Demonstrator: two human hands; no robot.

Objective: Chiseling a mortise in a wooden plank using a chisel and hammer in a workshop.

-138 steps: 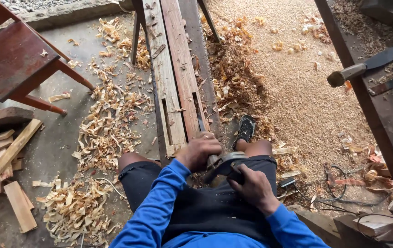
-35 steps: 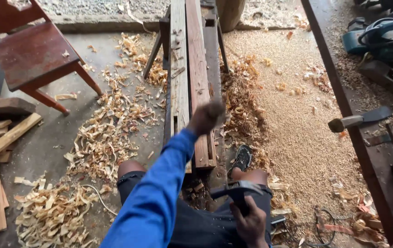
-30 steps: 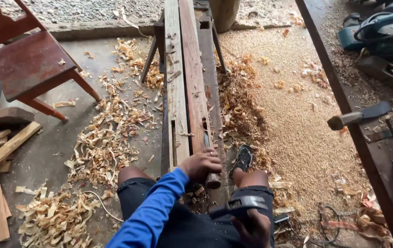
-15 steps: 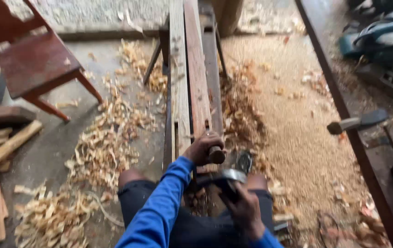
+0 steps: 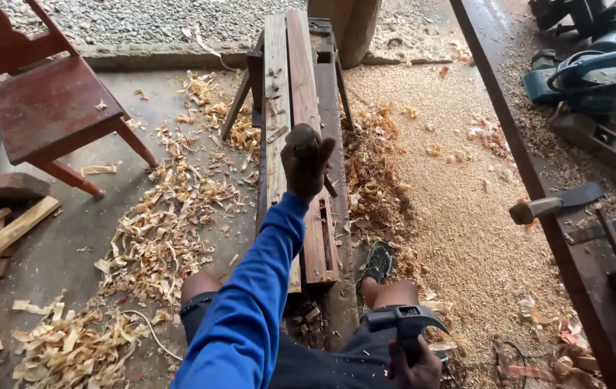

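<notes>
Since half a second ago the left hand (image 5: 306, 162) has gone from low beside the near end of the planks to stretched well out along them, the blue sleeve (image 5: 250, 302) now running up the middle of the view, while the right hand (image 5: 414, 360) has stayed low by the lap with its tool. That left grip is wrapped tight round a short, rounded grey-brown wooden piece (image 5: 301, 135), held up over the long reddish-brown plank (image 5: 308, 137) that lies lengthwise on the narrow wooden trestle tabletop (image 5: 333, 108), just beside a paler plank (image 5: 276, 115); whether the piece touches the plank or hangs above it cannot be told. The right grip is closed round the handle of a dark steel claw hammer (image 5: 405, 320), head up and near the bare knee, well apart from the piece. As a judgement, this is a placing step: one hand carrying the small piece out to a spot on the plank, the hammer waiting. Any following move would call for the piece to be steadied on the plank and for the hammer to travel the long way forward to meet it, with the fingers (image 5: 322, 148) kept off the struck end. Curled pale shavings (image 5: 157, 238) and sawdust cover the floor on both sides, and a red wooden chair (image 5: 48, 108) stands at the left.
</notes>
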